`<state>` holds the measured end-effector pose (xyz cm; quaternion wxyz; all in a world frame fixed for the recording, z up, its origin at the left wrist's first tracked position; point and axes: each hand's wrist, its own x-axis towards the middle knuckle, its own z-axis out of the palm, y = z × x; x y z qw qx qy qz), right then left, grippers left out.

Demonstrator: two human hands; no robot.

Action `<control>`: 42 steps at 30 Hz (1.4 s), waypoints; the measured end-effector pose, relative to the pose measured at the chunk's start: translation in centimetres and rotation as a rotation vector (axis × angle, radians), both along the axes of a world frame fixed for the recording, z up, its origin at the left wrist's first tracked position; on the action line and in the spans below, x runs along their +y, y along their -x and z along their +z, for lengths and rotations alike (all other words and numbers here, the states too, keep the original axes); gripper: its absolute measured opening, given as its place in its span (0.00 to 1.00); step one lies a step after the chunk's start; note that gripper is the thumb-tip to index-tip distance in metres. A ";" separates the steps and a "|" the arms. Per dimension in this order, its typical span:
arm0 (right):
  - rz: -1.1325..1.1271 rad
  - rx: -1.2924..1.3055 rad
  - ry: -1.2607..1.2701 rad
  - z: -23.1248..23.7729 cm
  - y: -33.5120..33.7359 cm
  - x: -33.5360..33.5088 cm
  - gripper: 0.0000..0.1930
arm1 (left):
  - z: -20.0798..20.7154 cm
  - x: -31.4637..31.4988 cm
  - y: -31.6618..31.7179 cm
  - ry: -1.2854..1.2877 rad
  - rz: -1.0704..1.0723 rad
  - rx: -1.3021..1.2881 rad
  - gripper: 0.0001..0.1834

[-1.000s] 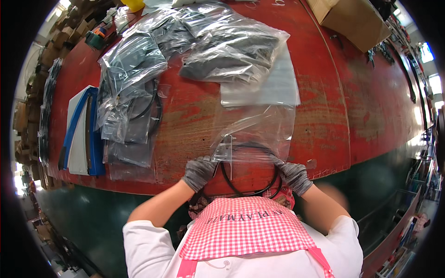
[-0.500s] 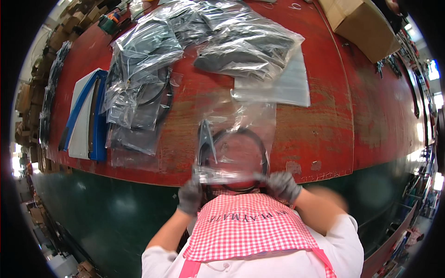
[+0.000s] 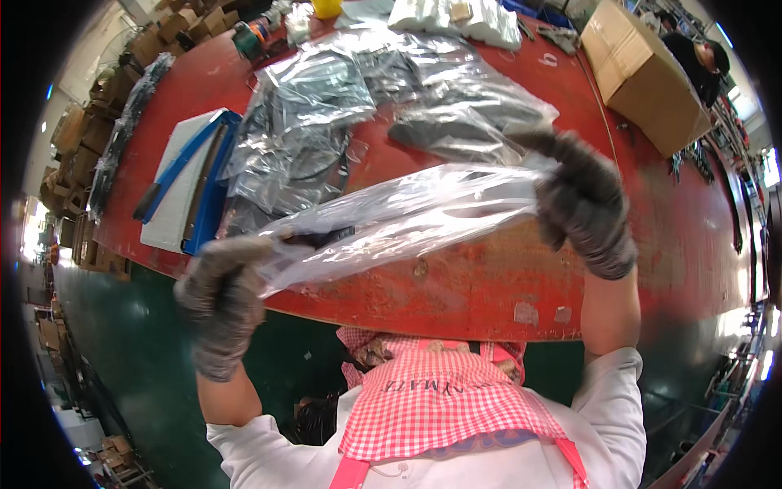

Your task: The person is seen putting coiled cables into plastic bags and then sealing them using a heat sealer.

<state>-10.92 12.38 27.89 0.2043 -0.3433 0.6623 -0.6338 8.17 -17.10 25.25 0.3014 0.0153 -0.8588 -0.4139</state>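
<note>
A clear plastic bag [image 3: 432, 208] is stretched between my two gloved hands, above the near part of the red table [image 3: 423, 306]. My left hand [image 3: 224, 306] is closed on its lower left end, and my right hand [image 3: 582, 204] grips the higher right end. Something dark [image 3: 334, 236] shows through the plastic near my left hand; its full shape is hidden by glare and folds. Beyond the bag lies a heap of clear bags with dark contents [image 3: 318, 90].
To the left stands a paper cutter [image 3: 213, 175] with a blue arm and a white bed. At the far right sits a cardboard box [image 3: 643, 73], with a person [image 3: 696, 65] in dark clothing behind it. White plastic-wrapped packs [image 3: 481, 20] lie at the back.
Both hands have come up from the table's near edge and spread apart, lifting the bag. It was lower, with a dark ring showing in it; now it is pulled into a slanting band.
</note>
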 end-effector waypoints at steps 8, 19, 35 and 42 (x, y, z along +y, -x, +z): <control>-0.179 0.089 -0.301 1.2 8.1 -8.6 0.11 | 5.4 -4.8 6.3 0.286 0.183 -0.389 0.07; -0.315 -0.341 0.005 -19.2 9.0 -2.8 0.10 | -11.0 7.9 1.5 0.553 -0.080 -0.392 0.07; 0.011 -1.594 -0.007 -26.7 -14.3 4.3 0.20 | -18.6 7.9 -1.0 -0.237 -0.171 -0.831 0.16; 0.183 -1.931 0.078 -28.3 -15.0 0.2 0.19 | -25.9 5.2 -2.9 0.774 0.128 -0.213 0.25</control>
